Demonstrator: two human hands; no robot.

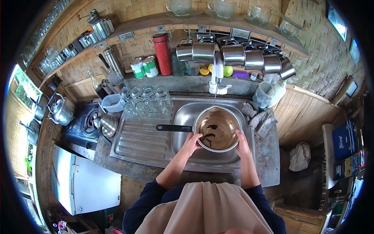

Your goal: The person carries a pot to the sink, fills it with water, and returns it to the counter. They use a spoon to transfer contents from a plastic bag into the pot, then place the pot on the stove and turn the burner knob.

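A metal saucepan [224,137] with a black handle pointing left is held over the sink basin [182,150]. My left hand [192,143] grips its near left side, thumb at the rim. On the opposite side my right hand [242,144] is closed around the wall, fingers partly hidden beneath. Inside the pan, dark shapes show against the shiny brownish bottom. A thin stream of water falls from the white tap [219,86] toward the pan's far rim.
Left of the basin, upturned glass mugs [148,99] stand on the ridged drainboard [140,136]. A kettle [106,124] sits beside the gas stove [80,124]. Grey cloths [263,121] lie right of the sink. Several steel mugs [233,55] hang low above the tap.
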